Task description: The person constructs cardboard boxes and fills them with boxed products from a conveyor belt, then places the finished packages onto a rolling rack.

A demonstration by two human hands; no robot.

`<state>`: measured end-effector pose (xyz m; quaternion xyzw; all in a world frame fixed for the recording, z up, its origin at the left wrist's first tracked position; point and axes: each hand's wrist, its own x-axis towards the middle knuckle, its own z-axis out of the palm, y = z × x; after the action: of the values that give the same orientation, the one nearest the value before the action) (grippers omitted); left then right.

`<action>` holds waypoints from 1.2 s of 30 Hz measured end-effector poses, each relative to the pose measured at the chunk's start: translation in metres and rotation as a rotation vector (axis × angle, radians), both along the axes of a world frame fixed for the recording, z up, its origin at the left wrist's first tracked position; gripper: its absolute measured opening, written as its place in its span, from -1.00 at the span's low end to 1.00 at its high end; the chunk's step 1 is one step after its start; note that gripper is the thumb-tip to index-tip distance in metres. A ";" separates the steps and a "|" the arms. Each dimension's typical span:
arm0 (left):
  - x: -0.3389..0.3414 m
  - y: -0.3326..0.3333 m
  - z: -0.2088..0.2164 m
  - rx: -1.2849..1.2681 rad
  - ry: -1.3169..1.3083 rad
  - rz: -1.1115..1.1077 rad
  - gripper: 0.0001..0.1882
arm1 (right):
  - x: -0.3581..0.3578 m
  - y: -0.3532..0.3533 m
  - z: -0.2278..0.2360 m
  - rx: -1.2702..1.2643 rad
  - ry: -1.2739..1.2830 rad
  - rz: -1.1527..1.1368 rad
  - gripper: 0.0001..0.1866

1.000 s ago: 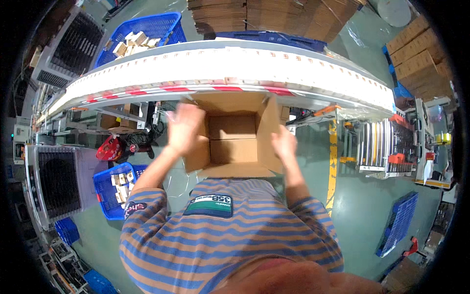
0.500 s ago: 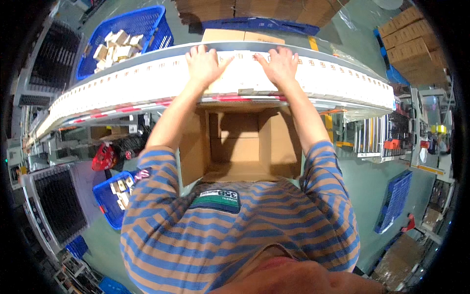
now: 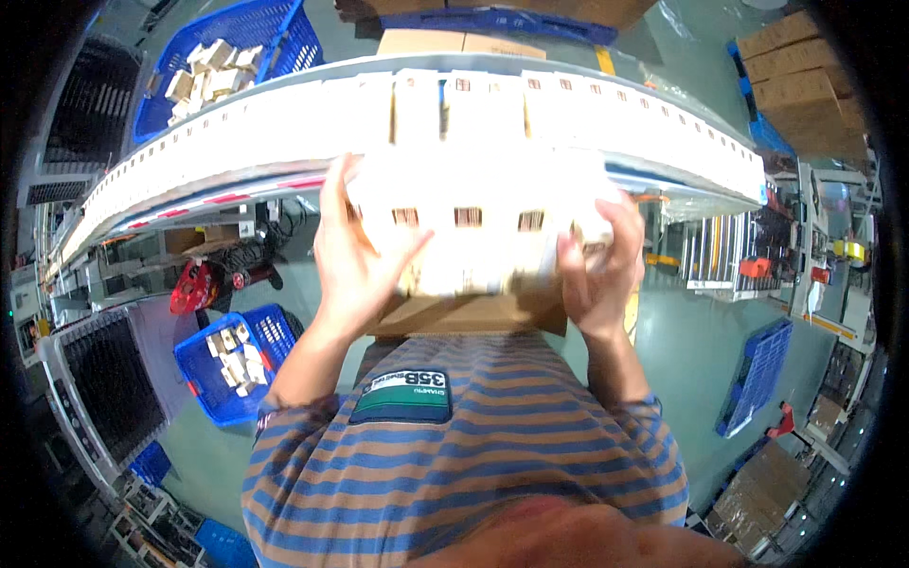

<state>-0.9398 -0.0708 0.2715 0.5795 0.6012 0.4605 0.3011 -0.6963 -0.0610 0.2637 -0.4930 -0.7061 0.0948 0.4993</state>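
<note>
Between my two hands is a row of small white boxes (image 3: 473, 194), pressed together and lifted off the line. My left hand (image 3: 355, 256) grips the left end, with its thumb lying along the near face. At the other end my right hand (image 3: 606, 260) presses inward with bent fingers. Dark printed squares show on the near faces; bright glare washes out the tops. Below the row stands an open cardboard carton (image 3: 464, 317), mostly covered by it. Behind, more white boxes (image 3: 653, 118) stand in a long curved line, with narrow gaps in its middle.
Blue baskets holding loose small boxes stand at the far left (image 3: 303, 28) and nearer left (image 3: 218, 398). Flat cartons (image 3: 421, 42) lie behind the line. Stacked cartons (image 3: 795, 85) are at the far right, a roller conveyor (image 3: 715, 251) and blue pallet (image 3: 756, 379) nearer.
My hands were resting on the line of white boxes. They have drawn back toward me with a row held between them, which now covers most of the carton's opening.
</note>
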 end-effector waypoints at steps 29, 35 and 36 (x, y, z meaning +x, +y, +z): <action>-0.005 0.138 -0.099 0.232 0.714 0.041 -0.40 | -0.014 0.136 -0.059 -0.237 -0.451 -0.047 -0.54; 0.007 0.104 -0.068 -0.044 -0.196 0.052 -0.40 | -0.004 0.106 -0.061 -0.218 0.158 -0.042 -0.74; 0.011 0.101 -0.060 -0.016 -0.316 0.053 -0.36 | -0.004 0.098 -0.062 -0.196 0.265 -0.015 -0.73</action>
<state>-0.9284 0.0299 0.2114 0.4812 0.5651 0.5491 0.3842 -0.7004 0.0368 0.2022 -0.5278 -0.6178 0.2235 0.5384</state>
